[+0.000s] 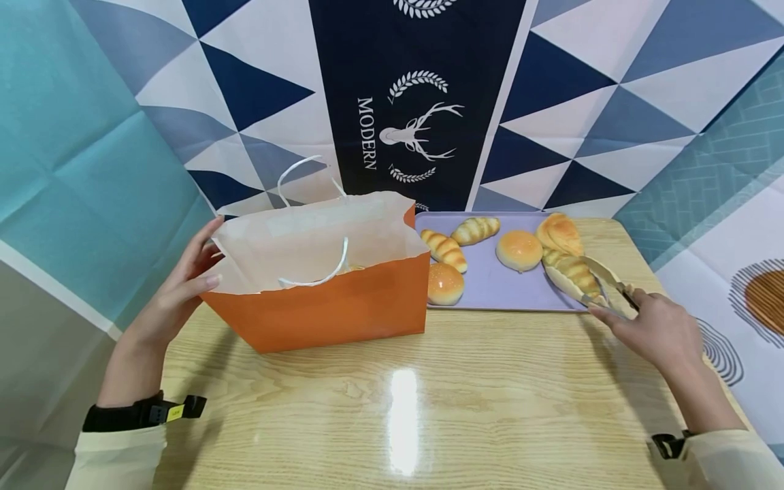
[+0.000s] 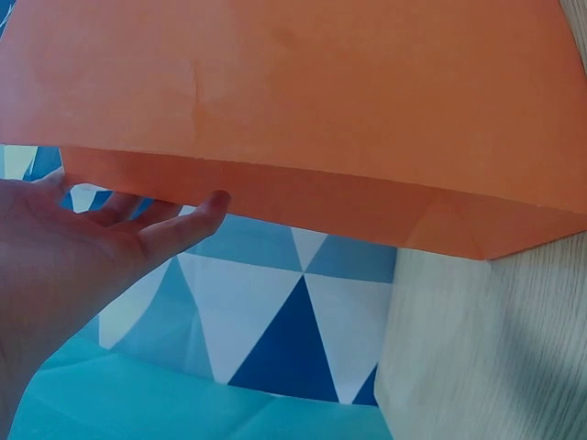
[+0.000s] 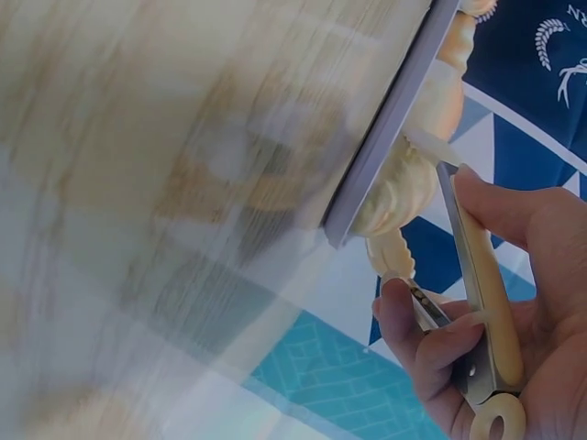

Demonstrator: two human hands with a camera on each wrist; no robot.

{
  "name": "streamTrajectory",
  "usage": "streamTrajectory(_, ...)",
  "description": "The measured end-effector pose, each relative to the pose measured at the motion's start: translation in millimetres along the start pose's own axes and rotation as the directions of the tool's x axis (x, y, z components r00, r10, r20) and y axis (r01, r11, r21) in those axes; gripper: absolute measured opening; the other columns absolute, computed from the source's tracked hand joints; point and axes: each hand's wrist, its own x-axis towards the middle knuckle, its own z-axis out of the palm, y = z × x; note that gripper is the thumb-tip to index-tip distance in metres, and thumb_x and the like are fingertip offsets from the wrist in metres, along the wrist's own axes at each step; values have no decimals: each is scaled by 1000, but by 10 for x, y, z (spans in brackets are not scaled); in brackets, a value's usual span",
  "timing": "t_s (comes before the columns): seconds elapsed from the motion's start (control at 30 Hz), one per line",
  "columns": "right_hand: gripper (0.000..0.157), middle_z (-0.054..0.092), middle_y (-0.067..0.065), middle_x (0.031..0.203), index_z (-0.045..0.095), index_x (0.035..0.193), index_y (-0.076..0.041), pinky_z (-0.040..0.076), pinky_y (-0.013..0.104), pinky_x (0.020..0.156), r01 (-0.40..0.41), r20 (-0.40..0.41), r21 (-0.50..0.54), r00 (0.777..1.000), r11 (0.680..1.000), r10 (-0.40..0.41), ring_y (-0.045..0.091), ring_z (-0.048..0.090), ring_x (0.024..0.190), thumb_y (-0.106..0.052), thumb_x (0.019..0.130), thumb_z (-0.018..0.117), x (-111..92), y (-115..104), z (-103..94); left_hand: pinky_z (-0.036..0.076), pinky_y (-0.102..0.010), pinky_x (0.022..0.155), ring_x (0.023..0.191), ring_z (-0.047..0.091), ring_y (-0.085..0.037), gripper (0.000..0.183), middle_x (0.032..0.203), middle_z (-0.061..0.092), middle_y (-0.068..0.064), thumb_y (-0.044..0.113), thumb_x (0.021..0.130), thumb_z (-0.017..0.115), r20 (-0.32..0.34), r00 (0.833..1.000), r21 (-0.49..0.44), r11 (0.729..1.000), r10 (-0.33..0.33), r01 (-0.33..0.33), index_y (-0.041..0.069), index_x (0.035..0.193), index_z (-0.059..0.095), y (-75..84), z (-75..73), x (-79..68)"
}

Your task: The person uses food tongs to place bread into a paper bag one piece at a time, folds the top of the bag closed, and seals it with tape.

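An orange paper bag (image 1: 343, 306) with a white inside and white cord handles stands on the table, its mouth gaping. My left hand (image 1: 174, 292) touches the bag's left end with thumb and fingers extended, as the left wrist view also shows. With my right hand (image 1: 661, 330) I grip a pair of tongs (image 3: 491, 284) that have cream handles and tips. Their arms lie on either side of a ridged bread roll (image 1: 569, 269) at the right end of the lilac tray (image 1: 496, 289). Something in the bag is mostly hidden by its front wall.
Other breads share the tray: a folded bread (image 1: 559, 233) touching the ridged roll, a round bun (image 1: 519, 250), another bun (image 1: 445, 284) beside the bag, and two ridged rolls (image 1: 476, 231). Patterned cloth (image 1: 263, 88) hangs behind the wooden table (image 1: 343, 408).
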Motion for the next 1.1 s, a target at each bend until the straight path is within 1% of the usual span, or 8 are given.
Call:
streamTrajectory(0.13,90,60,40,99,56,123,11,39,46,43,1,-6,13,1000,1000,-1,51,58,73,-69,83,59,-5,-18,-24,42,-24,98,133,30,-29,71,150,27,-14,0,96,31,3,1000,-7,1000,7,-7,19,160,7,9,2,-3)
streamTrajectory(0.3,81,62,35,86,60,110,8,35,40,38,4,-31,25,1000,1000,-3,41,56,62,-68,83,60,-18,-51,-94,42,-24,98,133,31,-29,71,151,27,-14,0,96,32,-1,1000,-4,1000,0,0,20,160,8,14,6,-7)
streamTrajectory(0.43,77,62,34,84,60,107,6,33,39,38,7,-43,23,999,1000,-6,40,56,60,-67,83,61,-22,-85,-165,43,-25,98,133,32,-28,71,150,28,-14,0,96,31,-2,1000,-5,1000,2,-2,20,160,7,13,2,-9)
streamTrajectory(0.57,81,63,37,90,60,113,7,35,43,39,19,-71,25,997,1000,-17,46,57,65,-68,82,62,-7,-129,-233,42,-24,98,133,32,-27,71,150,28,-13,-1,96,30,11,1000,-15,1000,12,-12,19,160,7,6,-6,-13)
streamTrajectory(0.73,83,63,36,95,61,118,5,35,47,41,43,-121,29,992,999,-39,50,58,69,-69,79,64,14,-229,-327,42,-23,98,133,30,-28,71,151,26,-14,-1,97,31,15,1000,-13,1000,10,-10,20,160,6,-5,-11,-25)
streamTrajectory(0.83,82,64,36,99,63,123,2,35,48,41,63,-155,31,986,998,-57,52,58,71,-67,79,66,16,-325,-403,42,-23,98,133,30,-29,71,151,25,-14,0,97,31,10,1000,-11,1000,2,-2,21,160,6,-7,-12,-30)
streamTrajectory(0.93,87,63,35,106,59,132,2,36,49,43,75,-173,31,983,997,-68,52,58,76,-67,78,66,10,-445,-489,43,-24,98,133,31,-29,71,151,26,-14,0,97,31,10,1000,-11,1000,3,-3,21,160,6,-2,-8,-24)
streamTrajectory(1.1,83,65,24,87,62,128,0,34,46,42,115,-222,27,969,993,-106,39,57,63,-65,77,69,-13,-653,-649,43,-23,97,132,33,-27,71,150,27,-14,-3,97,30,24,999,-24,999,24,-24,19,160,6,11,6,-8)
